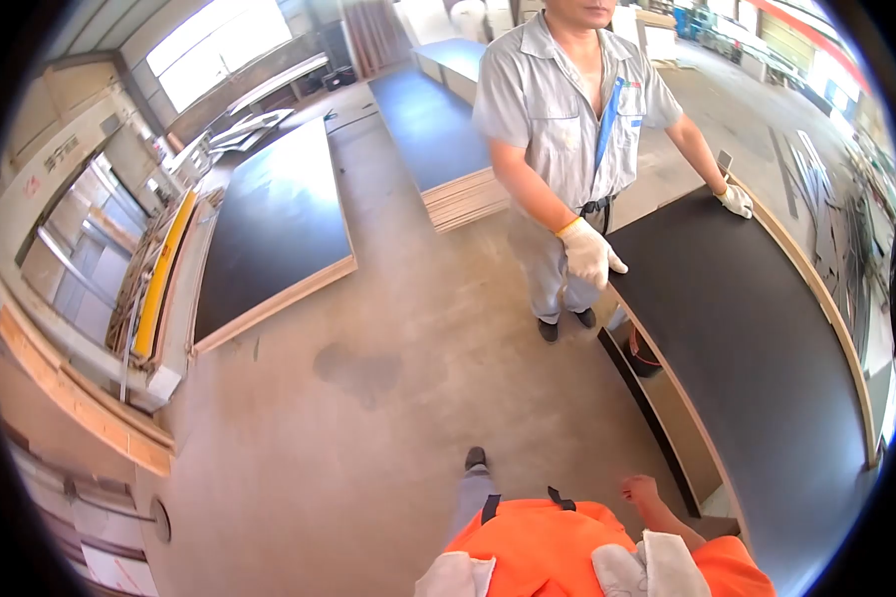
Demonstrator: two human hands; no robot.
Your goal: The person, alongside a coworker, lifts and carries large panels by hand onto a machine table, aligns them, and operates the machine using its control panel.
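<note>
My right hand [639,490] is bare and hangs low in front of me, its fingers seemingly curled in with nothing visible in them. It is near the left edge of a large dark panel [737,338], apart from it. My left hand is out of sight. Across from me stands a person in a grey shirt [577,109]. That person's white-gloved hand [589,254] rests at the panel's near-left corner, and the other gloved hand [735,201] lies on its far corner. A wooden strip [811,274] runs along the panel's right side.
Under the panel, a support holds a dark bucket [642,353]. Stacks of dark-faced boards stand to the left [279,229] and behind [428,129]. A yellow-railed machine [164,274] lines the left wall. Metal strips [816,189] lie on the floor at right.
</note>
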